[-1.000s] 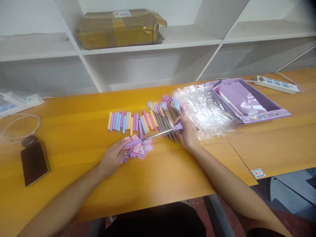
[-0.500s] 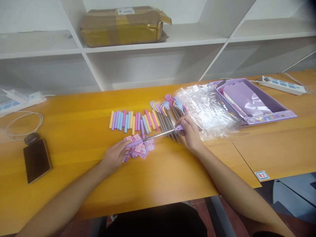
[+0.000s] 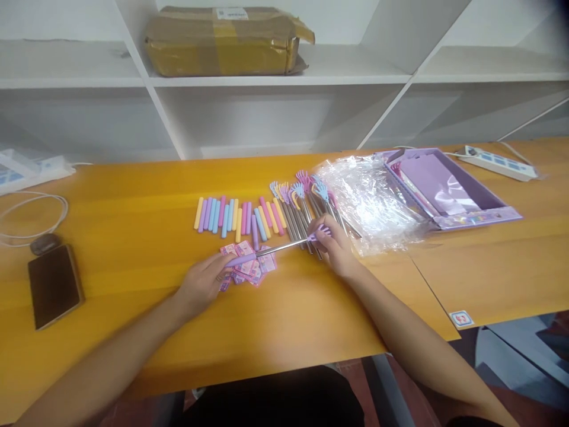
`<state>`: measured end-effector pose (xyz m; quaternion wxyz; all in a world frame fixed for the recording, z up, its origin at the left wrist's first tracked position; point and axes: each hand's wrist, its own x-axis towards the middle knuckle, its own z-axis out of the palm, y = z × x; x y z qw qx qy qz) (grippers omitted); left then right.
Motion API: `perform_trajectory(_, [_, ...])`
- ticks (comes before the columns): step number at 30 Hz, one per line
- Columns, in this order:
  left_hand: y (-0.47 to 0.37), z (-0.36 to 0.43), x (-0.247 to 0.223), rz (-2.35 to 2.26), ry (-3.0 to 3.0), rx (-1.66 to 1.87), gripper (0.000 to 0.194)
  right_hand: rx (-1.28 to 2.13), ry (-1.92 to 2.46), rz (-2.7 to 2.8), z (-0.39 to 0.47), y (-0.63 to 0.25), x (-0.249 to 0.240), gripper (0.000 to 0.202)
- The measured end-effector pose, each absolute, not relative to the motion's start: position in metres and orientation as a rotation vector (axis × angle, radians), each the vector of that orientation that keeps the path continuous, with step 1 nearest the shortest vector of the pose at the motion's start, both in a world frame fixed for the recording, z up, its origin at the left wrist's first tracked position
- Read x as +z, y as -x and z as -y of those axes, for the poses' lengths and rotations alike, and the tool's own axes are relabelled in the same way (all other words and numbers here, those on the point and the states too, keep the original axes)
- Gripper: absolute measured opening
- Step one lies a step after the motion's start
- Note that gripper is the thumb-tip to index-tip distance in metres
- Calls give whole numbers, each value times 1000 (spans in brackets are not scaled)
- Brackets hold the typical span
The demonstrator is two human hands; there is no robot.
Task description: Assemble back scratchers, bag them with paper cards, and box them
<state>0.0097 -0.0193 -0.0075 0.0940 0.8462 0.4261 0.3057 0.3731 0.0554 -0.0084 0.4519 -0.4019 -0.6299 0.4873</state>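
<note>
A back scratcher [image 3: 284, 246] with a purple handle, a metal rod and a purple claw head spans both hands above the table. My left hand [image 3: 202, 284] is closed round the purple handle. At the other end my right hand [image 3: 333, 244] grips the claw head, its fingers partly covering it. Printed pink cards [image 3: 249, 270] lie in a pile under the handle. Behind them several coloured handle tubes [image 3: 226, 214] form a row. Metal rods with pastel claw heads [image 3: 299, 191] lie bunched just beyond my right hand.
Crumpled clear plastic [image 3: 368, 201] lies right of the rods, against an open purple box [image 3: 478, 216]. A phone [image 3: 56, 287], a dark mouse [image 3: 45, 243] and a white cable are at the left. Power strips [image 3: 498, 163] sit at both sides. A taped carton [image 3: 222, 44] rests on the shelf.
The right hand and the claw end have shifted slightly left and down, with more of the claw showing. The left hand keeps its hold. The camera view has shifted a little.
</note>
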Motion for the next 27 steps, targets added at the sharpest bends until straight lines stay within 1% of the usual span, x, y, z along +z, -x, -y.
perform_trajectory(7, [-15,19,2,-1231,-2560,959,28,1243,855,1539,-53,-369,-10,29])
perform_trajectory(13, [-14,16,6,-1201,-2650,982,28,1195,865,1610,-50,-368,-7,28])
perform_trajectory(27, [-22,27,3,-1163,-2555,944,27,1117,937,1737,-34,-349,-7,41])
